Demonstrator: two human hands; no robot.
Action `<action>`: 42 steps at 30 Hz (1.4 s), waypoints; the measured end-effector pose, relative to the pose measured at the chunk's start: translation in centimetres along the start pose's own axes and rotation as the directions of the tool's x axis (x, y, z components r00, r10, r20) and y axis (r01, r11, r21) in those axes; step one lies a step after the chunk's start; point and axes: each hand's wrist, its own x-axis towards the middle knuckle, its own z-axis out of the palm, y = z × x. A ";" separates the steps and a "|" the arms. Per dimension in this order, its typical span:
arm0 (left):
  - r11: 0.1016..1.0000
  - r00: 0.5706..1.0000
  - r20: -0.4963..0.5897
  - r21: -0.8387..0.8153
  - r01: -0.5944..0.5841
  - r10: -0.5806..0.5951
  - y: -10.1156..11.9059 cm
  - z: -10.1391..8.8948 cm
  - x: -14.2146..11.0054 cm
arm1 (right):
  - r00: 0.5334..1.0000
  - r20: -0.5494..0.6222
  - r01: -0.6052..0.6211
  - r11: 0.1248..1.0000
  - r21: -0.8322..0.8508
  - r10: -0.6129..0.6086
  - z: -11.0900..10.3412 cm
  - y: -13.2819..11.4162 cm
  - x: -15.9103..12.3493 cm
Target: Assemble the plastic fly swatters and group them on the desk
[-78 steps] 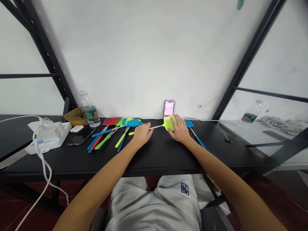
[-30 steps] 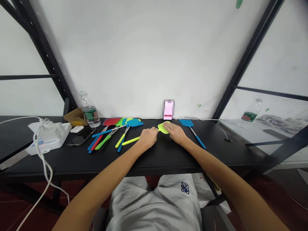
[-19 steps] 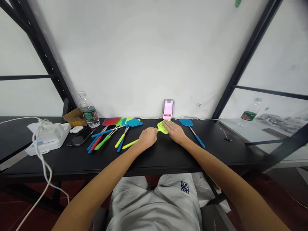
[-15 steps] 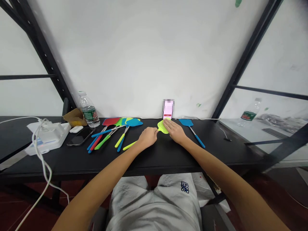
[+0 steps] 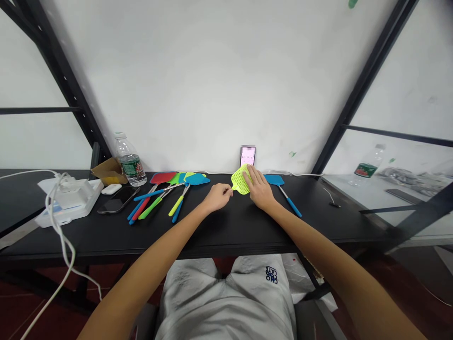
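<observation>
Between my hands is a yellow-green fly swatter (image 5: 239, 181) with a perforated head, tilted up toward me. My left hand (image 5: 217, 196) is closed, pinching it at the narrow neck below the head; its handle is hidden from view. At the right edge of the head, my right hand (image 5: 260, 189) holds on, its fingers and thumb lying against the mesh. Just right of that hand, a blue fly swatter (image 5: 293, 207) lies on the black table (image 5: 226, 231). Several red, green, yellow and blue fly swatters (image 5: 163, 177) overlap in a pile left of my left hand.
A lit phone (image 5: 247, 155) leans on the wall behind the swatter. To the left are a water bottle (image 5: 132, 163), a cardboard box (image 5: 110, 171), a dark phone (image 5: 119, 200), a white case (image 5: 111, 189) and a white power strip (image 5: 71, 200) with cables. Metal posts flank the table.
The yellow-green swatter's head has risen and tilted up, covering the lower part of the phone. My left hand has turned, and the yellow handle beneath it no longer shows.
</observation>
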 end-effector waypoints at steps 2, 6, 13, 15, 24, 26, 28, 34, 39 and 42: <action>1.000 1.000 -0.003 -0.004 0.017 -0.017 -0.1 0.0 0.0 | 1.000 0.013 -0.012 1.000 0.013 0.011 0.0 -0.1 0.0; 0.997 0.997 -0.051 0.048 0.065 -0.063 -0.2 0.0 -0.2 | 0.999 0.028 -0.037 0.997 0.061 0.035 0.1 -0.2 -0.3; 0.940 0.978 -0.141 0.284 0.192 -0.157 0.1 -0.2 -0.9 | 0.989 0.048 -0.144 0.987 0.071 0.141 0.6 0.3 -0.7; 0.919 0.973 -0.158 0.331 0.213 -0.168 0.3 -0.1 -1.1 | 0.982 0.103 -0.165 0.985 0.050 0.160 0.6 0.4 -0.8; 0.923 0.984 -0.116 0.346 0.168 -0.136 0.5 0.2 -1.2 | 0.933 0.335 -0.151 0.988 0.035 0.131 0.3 0.2 -0.9; 0.930 0.986 -0.109 0.335 0.154 -0.125 0.5 0.2 -1.2 | 0.912 0.381 -0.176 0.984 0.035 0.149 0.0 0.1 -0.8; 0.935 0.988 -0.099 0.323 0.147 -0.121 0.5 0.1 -1.1 | 0.893 0.420 -0.194 0.980 0.033 0.163 -0.2 0.0 -0.7; 0.964 0.995 -0.071 0.252 0.084 -0.068 0.2 0.0 -0.9 | 0.858 0.473 -0.231 0.973 0.010 0.199 -0.6 -0.1 -0.4; 0.986 1.000 -0.017 0.165 -0.006 0.009 -0.2 0.2 -0.6 | 0.883 0.439 -0.221 0.973 0.070 0.169 -0.1 0.3 -0.5; 0.990 0.999 0.021 0.135 -0.038 0.035 -0.3 0.3 -0.6 | 0.890 0.428 -0.221 0.971 0.095 0.161 0.4 0.8 -0.8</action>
